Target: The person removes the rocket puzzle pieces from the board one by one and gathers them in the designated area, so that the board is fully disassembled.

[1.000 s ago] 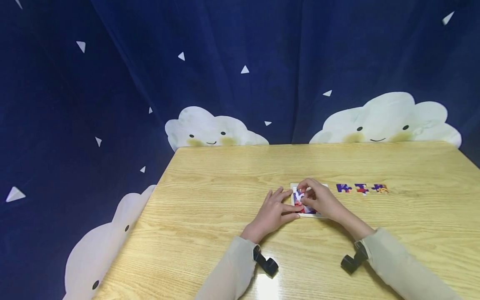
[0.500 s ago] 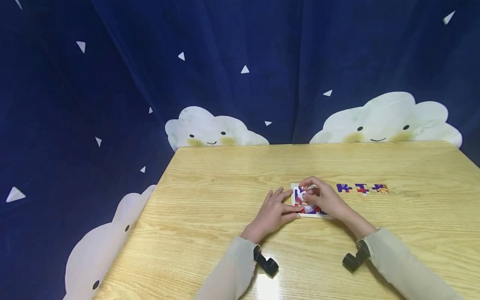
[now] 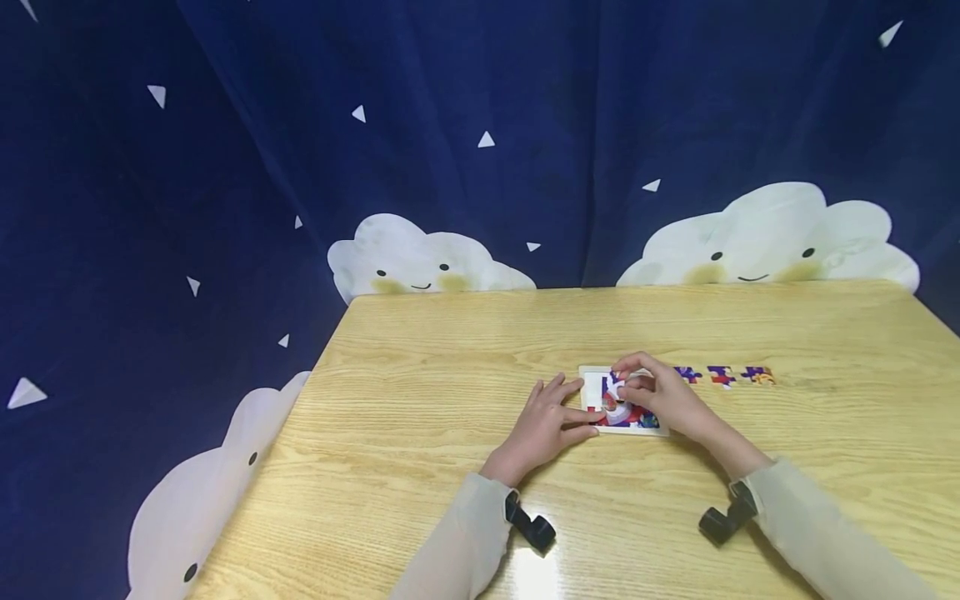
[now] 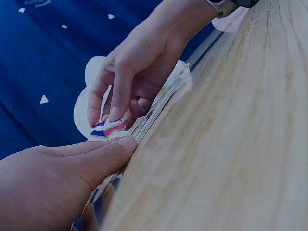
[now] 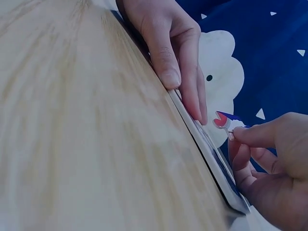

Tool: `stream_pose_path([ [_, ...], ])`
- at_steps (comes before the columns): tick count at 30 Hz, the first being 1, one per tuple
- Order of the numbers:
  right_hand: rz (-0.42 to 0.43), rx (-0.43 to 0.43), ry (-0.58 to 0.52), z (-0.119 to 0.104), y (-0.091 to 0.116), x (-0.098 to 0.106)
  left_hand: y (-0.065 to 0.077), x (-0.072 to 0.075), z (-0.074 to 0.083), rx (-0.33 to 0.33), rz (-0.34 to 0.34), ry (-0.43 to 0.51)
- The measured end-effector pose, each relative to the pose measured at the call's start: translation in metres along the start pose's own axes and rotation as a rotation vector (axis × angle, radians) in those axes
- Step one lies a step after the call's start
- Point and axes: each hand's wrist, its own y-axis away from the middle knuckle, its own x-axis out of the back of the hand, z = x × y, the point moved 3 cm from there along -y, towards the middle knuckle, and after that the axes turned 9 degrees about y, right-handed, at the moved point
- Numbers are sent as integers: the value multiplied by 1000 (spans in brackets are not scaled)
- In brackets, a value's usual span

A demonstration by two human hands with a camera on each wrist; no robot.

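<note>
In the head view my left hand (image 3: 542, 427) rests at the left side of a white-rimmed jigsaw tray (image 3: 632, 431), fingers extended and touching its edge and lower left corner. My right hand (image 3: 666, 402) is over the tray. Between its thumb and fingers it pinches a jigsaw piece (image 5: 224, 121), coloured red, white and purple; the left wrist view shows that jigsaw piece (image 4: 107, 128) raised and tilted. A pale bare patch shows at the tray's upper left. Other pieces fill its lower part, and my right hand hides some of the upper right.
Right of the tray, three spots of loose jigsaw pieces lie in a row: purple pieces (image 3: 687, 376), red and purple pieces (image 3: 720, 377) and orange-tinted pieces (image 3: 760, 376). The wooden table (image 3: 435, 358) ends at a dark blue curtain (image 3: 420, 150) with cloud prints.
My right hand has moved a little to the right with the pinched jigsaw piece, uncovering more of the tray's pale patch at the left. My left hand stays in place.
</note>
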Motion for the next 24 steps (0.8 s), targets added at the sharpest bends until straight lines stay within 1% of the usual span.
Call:
stream_pose_path([
  [3,-2,7,29,2,3,4,0,1,0,3,-4,3],
  [9,-18,13,16,7,10,11,0,2,1,-13,10,10],
  [15,0,21,22,13,17,17,2,1,0,-18,19,-3],
  [19,14,6,40,16,22,22,2,1,1,-17,19,-1],
  [21,16,-1,39,18,24,25,2,2,1,-20,21,-1],
  [24,27,16,15,21,27,28,1,2,2,-22,21,9],
])
